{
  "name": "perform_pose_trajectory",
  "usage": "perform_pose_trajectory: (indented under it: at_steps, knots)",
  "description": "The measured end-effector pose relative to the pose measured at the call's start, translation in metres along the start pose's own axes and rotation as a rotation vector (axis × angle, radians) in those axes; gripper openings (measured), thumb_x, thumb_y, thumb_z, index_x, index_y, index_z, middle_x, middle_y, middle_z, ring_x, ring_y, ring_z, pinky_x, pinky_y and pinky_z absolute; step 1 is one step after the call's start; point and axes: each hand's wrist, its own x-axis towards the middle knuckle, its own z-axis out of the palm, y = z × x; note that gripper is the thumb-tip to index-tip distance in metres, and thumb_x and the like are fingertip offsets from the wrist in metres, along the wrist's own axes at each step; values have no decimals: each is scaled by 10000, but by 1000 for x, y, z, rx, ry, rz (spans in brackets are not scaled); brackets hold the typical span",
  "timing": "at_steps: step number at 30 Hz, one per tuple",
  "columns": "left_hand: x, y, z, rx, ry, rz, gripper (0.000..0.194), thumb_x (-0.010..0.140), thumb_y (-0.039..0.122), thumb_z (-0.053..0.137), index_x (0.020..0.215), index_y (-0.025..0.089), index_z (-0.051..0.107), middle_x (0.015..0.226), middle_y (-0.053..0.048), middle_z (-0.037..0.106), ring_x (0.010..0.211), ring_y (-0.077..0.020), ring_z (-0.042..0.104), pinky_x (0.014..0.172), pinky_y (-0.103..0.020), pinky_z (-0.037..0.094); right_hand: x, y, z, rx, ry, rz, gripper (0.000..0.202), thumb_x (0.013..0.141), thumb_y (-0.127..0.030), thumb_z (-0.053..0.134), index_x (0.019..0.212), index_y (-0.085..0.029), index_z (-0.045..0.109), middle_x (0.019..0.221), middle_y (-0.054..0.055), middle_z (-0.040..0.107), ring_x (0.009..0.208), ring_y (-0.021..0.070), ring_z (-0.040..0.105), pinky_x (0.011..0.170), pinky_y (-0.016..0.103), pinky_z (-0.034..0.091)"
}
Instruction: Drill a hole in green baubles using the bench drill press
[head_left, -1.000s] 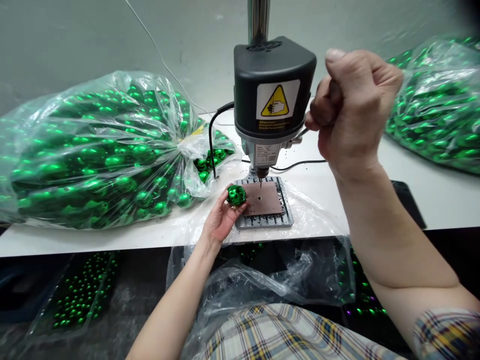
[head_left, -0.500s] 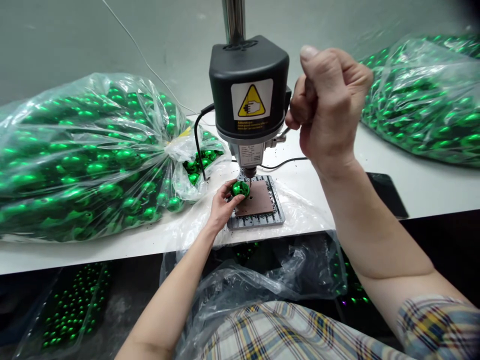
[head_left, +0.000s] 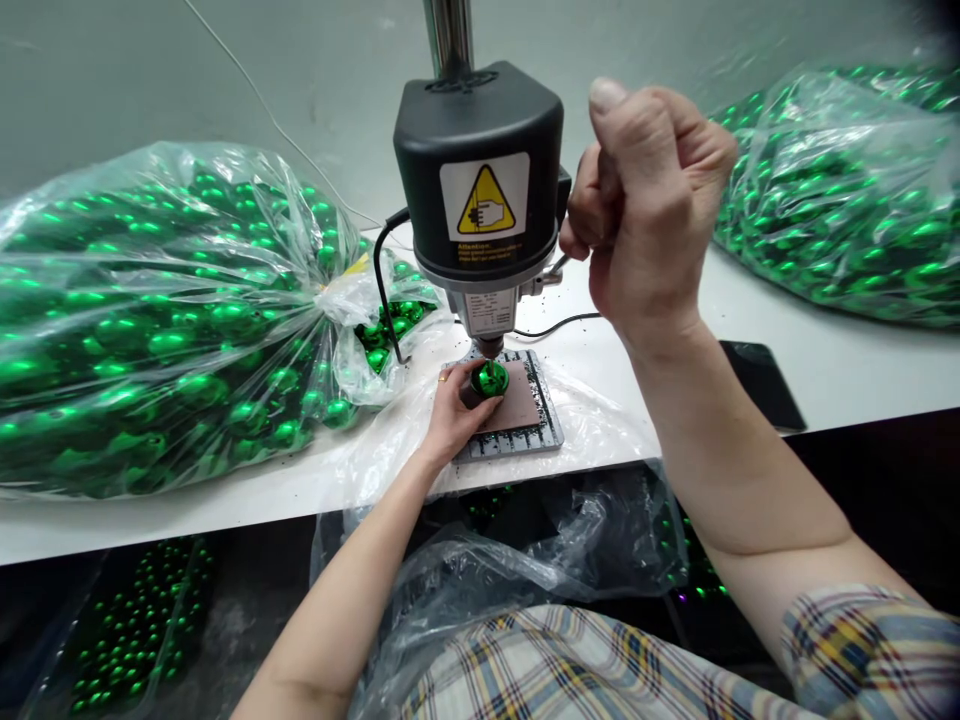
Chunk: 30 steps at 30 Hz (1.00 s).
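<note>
A shiny green ball (head_left: 493, 379) is pinched between the thumb and fingers of my left hand (head_left: 456, 410). It sits directly beneath the chuck (head_left: 490, 346) of a small drill press (head_left: 480, 180) with a black head. Under the ball lies a brown board (head_left: 521, 400) on a slotted grey metal base (head_left: 546, 425), with dark shavings scattered over it. My right hand (head_left: 652, 200) is raised beside the drill head, its fingers wrapped round the feed lever (head_left: 559, 266). Most of the lever is hidden by that hand.
Big clear bags of green balls stand at the left (head_left: 172, 330) and right (head_left: 847, 200) of the white table (head_left: 225, 520). A dark flat phone-like slab (head_left: 761, 385) lies at the right. Loose clear plastic sheeting (head_left: 510, 560) hangs over the front edge.
My left hand has moved the ball rightward over the board, from beside the drill bit to under it. My right hand stays on the lever. The whole view has shifted slightly.
</note>
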Motion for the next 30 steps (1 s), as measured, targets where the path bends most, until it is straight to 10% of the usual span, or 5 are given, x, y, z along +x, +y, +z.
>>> perform_pose_trajectory:
  at_steps: [12,25,30]
  knots:
    - [2,-22,-15,-282,-91,-154,664,755,403,846,1346,189,630,1375,-140,666,1317,-323,597,1156,-464,434,0,0,0,3,-8,-43,649,785,-708,707,572,-253,296,442,-66,283,365,96,226,353,337,195]
    - [3,9,-6,36,-172,137,520,840,274,745,1339,234,606,1319,-115,590,1272,-293,575,1093,-448,478,0,0,-1,72,-18,-10,517,840,-460,770,568,-280,368,445,-70,329,368,94,259,361,351,210]
    - [0,4,0,-45,-148,73,539,846,344,778,1341,229,600,1342,-114,642,1265,-297,607,1108,-458,478,0,-1,0,35,1,4,615,760,-695,749,578,-278,335,434,-75,306,350,100,252,355,354,199]
